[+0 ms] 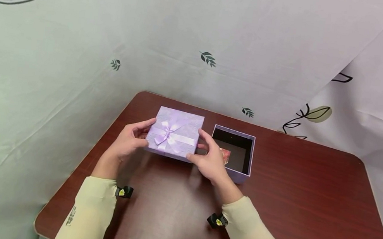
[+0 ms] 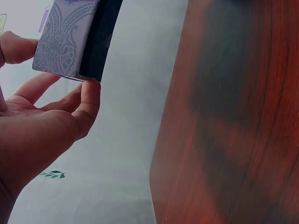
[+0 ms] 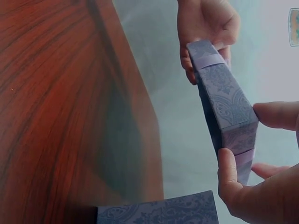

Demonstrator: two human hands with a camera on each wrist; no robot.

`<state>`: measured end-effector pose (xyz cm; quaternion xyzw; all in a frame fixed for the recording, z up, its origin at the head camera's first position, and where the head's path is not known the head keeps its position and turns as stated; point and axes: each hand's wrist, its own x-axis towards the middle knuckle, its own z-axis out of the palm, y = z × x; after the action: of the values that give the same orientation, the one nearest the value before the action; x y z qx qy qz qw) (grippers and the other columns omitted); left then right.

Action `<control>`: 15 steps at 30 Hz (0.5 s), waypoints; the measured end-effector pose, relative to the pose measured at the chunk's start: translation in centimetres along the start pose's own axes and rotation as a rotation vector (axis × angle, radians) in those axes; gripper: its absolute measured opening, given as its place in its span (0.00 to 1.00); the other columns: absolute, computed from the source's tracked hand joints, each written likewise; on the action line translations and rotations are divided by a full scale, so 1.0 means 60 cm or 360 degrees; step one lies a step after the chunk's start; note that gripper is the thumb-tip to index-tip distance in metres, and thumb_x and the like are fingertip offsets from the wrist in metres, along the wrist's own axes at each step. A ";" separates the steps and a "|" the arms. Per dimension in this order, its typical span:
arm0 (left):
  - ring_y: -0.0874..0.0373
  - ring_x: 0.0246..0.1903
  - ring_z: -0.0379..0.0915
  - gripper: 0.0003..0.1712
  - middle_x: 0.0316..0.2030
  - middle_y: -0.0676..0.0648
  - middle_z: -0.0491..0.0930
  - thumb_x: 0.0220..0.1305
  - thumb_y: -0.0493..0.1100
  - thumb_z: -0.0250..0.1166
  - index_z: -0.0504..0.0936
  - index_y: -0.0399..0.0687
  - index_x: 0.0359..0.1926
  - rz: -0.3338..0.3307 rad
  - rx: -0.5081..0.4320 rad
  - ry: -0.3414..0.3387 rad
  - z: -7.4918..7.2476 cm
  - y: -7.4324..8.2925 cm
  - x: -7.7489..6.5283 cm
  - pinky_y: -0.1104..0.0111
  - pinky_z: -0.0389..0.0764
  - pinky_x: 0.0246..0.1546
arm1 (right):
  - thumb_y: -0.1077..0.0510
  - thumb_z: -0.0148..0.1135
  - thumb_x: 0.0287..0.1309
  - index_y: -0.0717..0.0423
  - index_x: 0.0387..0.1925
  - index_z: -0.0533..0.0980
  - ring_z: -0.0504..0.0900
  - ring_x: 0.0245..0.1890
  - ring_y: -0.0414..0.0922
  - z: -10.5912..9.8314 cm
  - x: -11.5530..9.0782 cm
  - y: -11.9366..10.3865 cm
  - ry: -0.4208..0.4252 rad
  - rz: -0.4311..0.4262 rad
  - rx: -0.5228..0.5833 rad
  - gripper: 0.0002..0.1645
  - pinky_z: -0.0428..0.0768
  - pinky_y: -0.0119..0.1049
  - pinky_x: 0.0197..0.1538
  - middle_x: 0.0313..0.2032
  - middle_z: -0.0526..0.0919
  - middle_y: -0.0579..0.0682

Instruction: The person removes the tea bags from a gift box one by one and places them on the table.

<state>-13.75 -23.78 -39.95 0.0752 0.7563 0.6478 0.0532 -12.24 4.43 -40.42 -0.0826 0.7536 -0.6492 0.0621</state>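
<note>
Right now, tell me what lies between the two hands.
The lilac lid with its ribbon bow, gripped at opposite edges by the left hand and right hand, clear of the table; the head view shows it.

Pale cream-yellow long sleeves worn on both arms; dark print seen on left sleeve (image 1: pixel 70 216); small black clip with yellow mark fastened at each cuff, at 6 o'clock of bare hands

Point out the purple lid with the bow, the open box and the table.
Purple patterned lid with satin bow (image 1: pixel 181 123), head view, top face.
Open purple box (image 1: pixel 248 155), head view, right wall.
Reddish-brown wooden table (image 1: pixel 303 193), head view, bare top.
</note>
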 end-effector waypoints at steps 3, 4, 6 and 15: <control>0.45 0.56 0.67 0.44 0.68 0.38 0.67 0.50 0.21 0.61 0.68 0.39 0.71 -0.0021 0.0000 -0.0001 -0.003 -0.004 -0.001 0.74 0.77 0.51 | 0.70 0.74 0.47 0.54 0.72 0.67 0.76 0.57 0.55 0.005 0.001 0.002 0.0005 0.0004 0.0003 0.49 0.83 0.46 0.48 0.66 0.71 0.54; 0.45 0.56 0.67 0.44 0.68 0.38 0.67 0.50 0.21 0.61 0.68 0.39 0.71 -0.0027 -0.0003 0.0001 -0.004 -0.005 -0.001 0.74 0.77 0.51 | 0.70 0.74 0.47 0.54 0.71 0.67 0.76 0.57 0.55 0.006 0.001 0.002 0.0006 0.0006 0.0003 0.49 0.83 0.47 0.48 0.66 0.71 0.54; 0.45 0.56 0.67 0.44 0.67 0.38 0.68 0.50 0.21 0.61 0.68 0.39 0.71 -0.0033 -0.0009 0.0008 -0.007 -0.007 -0.002 0.74 0.77 0.51 | 0.71 0.74 0.46 0.54 0.71 0.67 0.76 0.57 0.56 0.010 0.002 0.002 0.0010 0.0010 0.0000 0.49 0.83 0.47 0.48 0.66 0.71 0.54; 0.47 0.58 0.67 0.45 0.69 0.37 0.65 0.48 0.21 0.61 0.67 0.38 0.72 -0.0055 -0.0025 0.0046 -0.021 -0.019 -0.003 0.75 0.76 0.53 | 0.71 0.74 0.46 0.54 0.72 0.66 0.75 0.55 0.56 0.034 0.010 0.004 0.0020 0.0011 0.0018 0.50 0.84 0.43 0.45 0.66 0.69 0.53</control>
<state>-13.87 -25.22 -40.90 0.0523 0.7530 0.6537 0.0539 -12.43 2.39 -40.95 -0.0757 0.7505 -0.6538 0.0602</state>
